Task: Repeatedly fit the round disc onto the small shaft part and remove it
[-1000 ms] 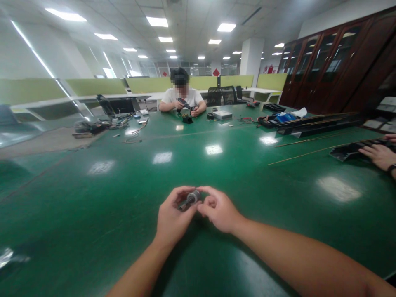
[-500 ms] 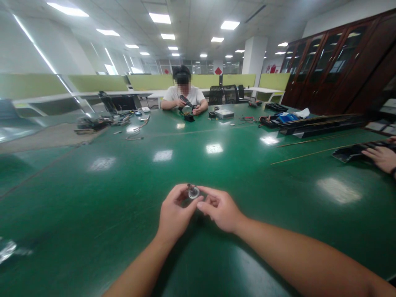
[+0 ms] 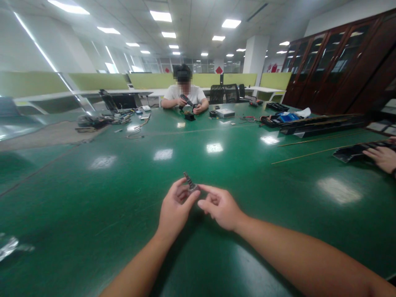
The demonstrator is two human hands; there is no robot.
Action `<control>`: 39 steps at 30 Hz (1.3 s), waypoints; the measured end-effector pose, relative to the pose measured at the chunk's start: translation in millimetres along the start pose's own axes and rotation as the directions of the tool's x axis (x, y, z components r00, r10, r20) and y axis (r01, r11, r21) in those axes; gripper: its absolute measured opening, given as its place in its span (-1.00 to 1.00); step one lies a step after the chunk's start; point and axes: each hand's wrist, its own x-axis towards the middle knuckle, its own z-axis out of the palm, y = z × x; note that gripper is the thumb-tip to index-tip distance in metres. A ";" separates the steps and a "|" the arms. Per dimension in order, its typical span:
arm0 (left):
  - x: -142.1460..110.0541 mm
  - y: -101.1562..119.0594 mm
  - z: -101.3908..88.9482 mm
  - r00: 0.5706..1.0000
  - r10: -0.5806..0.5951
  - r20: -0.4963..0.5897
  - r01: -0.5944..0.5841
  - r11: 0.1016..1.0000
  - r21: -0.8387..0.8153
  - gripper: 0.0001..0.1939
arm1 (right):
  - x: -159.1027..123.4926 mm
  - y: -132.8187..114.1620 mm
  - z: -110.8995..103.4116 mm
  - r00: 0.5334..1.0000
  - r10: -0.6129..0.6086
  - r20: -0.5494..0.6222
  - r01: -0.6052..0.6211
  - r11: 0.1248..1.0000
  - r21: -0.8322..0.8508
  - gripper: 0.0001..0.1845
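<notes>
Leaning between clamped left fingers (image 3: 191, 201), the metal part (image 3: 193, 188) touches one of the parted right fingers (image 3: 212, 189).

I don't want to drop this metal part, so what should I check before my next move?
1. Left hand holding the metal part: ok.
2. Right hand beside it: ok; whether its index fingertip presses the part, cannot tell.
3. Stem tilted upward, its tip in view: ok.
4. Whole part in view: not ok, fingers hide some.
5. Co-worker's hand well apart, at right: ok.
</notes>
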 end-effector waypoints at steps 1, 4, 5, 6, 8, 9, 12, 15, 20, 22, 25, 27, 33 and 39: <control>-0.1 0.3 0.3 1.000 -0.002 -0.001 0.002 1.000 -0.004 -0.28 | 0.1 0.2 -0.1 1.000 0.003 0.001 -0.003 1.000 0.001 -0.32; -0.3 1.2 1.0 1.000 0.004 -0.007 -0.004 1.000 -0.011 -0.26 | 0.1 0.7 -0.2 1.000 0.006 0.001 -0.006 1.000 0.008 -0.30; -0.3 1.4 1.0 1.000 0.010 -0.007 -0.010 1.000 -0.010 -0.26 | 0.1 1.0 -0.3 1.000 0.004 0.002 -0.004 1.000 0.009 -0.31; -0.3 1.4 0.8 1.000 0.018 -0.007 -0.018 1.000 -0.005 -0.27 | 0.0 1.3 -0.3 1.000 0.001 0.004 -0.001 1.000 0.009 -0.32; -0.2 1.0 0.0 0.999 0.032 -0.002 -0.032 0.999 0.008 -0.28 | -0.1 1.9 -0.3 1.000 -0.004 0.009 0.004 1.000 0.006 -0.33; -0.2 0.5 -0.6 0.999 0.038 -0.001 -0.038 0.999 0.016 -0.29 | -0.3 2.2 -0.2 1.000 -0.004 0.011 0.004 1.000 0.004 -0.33; 0.0 -0.9 -2.5 0.999 0.044 -0.001 -0.044 0.998 0.053 -0.36 | -0.7 3.0 -0.1 1.000 -0.005 0.014 0.005 1.000 -0.002 -0.30; 0.1 -1.3 -4.1 0.999 0.048 0.007 -0.048 0.992 0.113 -0.47 | -1.0 3.4 -0.3 1.000 -0.014 0.012 0.015 1.000 -0.013 -0.31; 0.5 -0.8 -7.7 0.997 0.072 0.005 -0.071 0.976 0.207 -0.52 | -0.5 4.4 -0.4 1.000 -0.007 0.011 0.007 1.000 -0.013 -0.33; 0.9 -1.0 -9.8 0.995 0.100 0.019 -0.102 0.963 0.248 -0.54 | -0.6 5.0 -0.2 1.000 -0.009 0.013 0.010 1.000 -0.017 -0.34; 1.4 -0.3 -13.0 0.986 0.156 0.053 -0.164 0.939 0.301 -0.59 | -0.8 5.1 -0.1 1.000 -0.021 0.015 0.022 0.999 -0.037 -0.38; 1.5 1.4 -14.7 0.980 0.188 0.067 -0.200 0.924 0.327 -0.63 | -0.5 4.2 -0.2 1.000 -0.020 0.018 0.020 0.999 -0.037 -0.44; 0.2 3.9 -17.0 0.960 0.258 0.110 -0.281 0.886 0.369 -0.64 | 4.3 -0.1 -0.4 0.998 0.041 -0.036 -0.036 0.993 0.115 -0.52; -2.1 -3.4 -12.7 0.984 0.162 0.075 -0.176 0.952 0.249 -0.45 | 10.5 1.4 -1.3 0.990 0.070 -0.121 -0.038 0.967 0.251 -0.54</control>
